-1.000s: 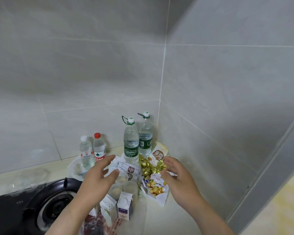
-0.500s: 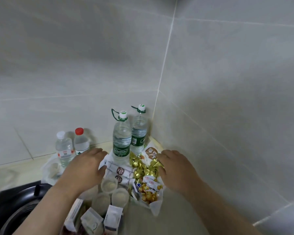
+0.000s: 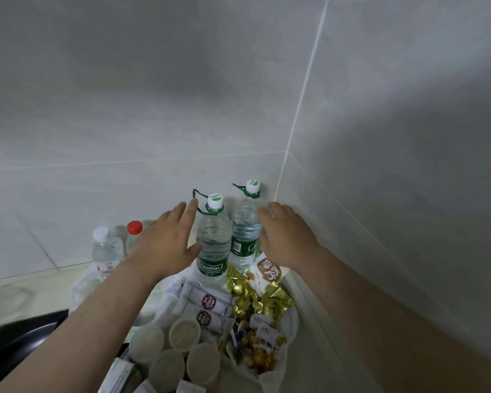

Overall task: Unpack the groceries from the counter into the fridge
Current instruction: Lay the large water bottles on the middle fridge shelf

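Left hand [image 3: 165, 242] and right hand [image 3: 288, 236] are both spread with straight fingers, gripping nothing. They flank two upright Cestbon water bottles [image 3: 213, 245] between them. The bottles are full and likely heavy, with smooth thin walls that may slip, so the labelled waist or the green neck loop [image 3: 199, 199] looks safest. The tiled corner wall [image 3: 380, 194] crowds the right hand, and a red-capped bottle [image 3: 133, 228] stands beside the left.

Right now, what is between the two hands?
The near water bottle and the far water bottle stand between the left hand and the right hand, seen in the head view.
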